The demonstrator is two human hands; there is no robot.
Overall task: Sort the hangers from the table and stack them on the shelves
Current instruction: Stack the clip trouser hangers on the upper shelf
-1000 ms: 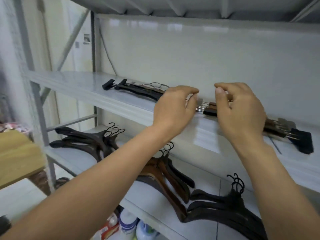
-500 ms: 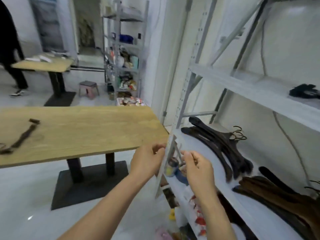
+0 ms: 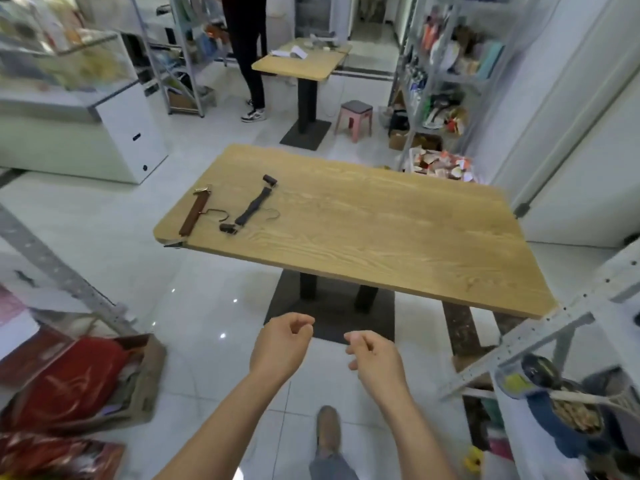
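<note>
Two clip hangers lie on the far left of the wooden table (image 3: 381,237): a brown one (image 3: 194,211) near the left edge and a black one (image 3: 252,211) just right of it. My left hand (image 3: 282,344) and my right hand (image 3: 372,355) hang in front of me over the floor, short of the table's near edge. Both hold nothing, with fingers loosely curled. The shelf frame (image 3: 526,337) shows only at the right edge; the stacked hangers are out of view.
A person in dark trousers (image 3: 247,53) stands by a second wooden table (image 3: 301,62) at the back, with a pink stool (image 3: 355,119) beside it. Cardboard boxes with red bags (image 3: 79,379) sit on the floor at my left. White counter (image 3: 114,133) at far left.
I have turned from the shelves toward the table. My hands left the clip hangers on the upper shelf and now hang free of anything, lower in front of me.
</note>
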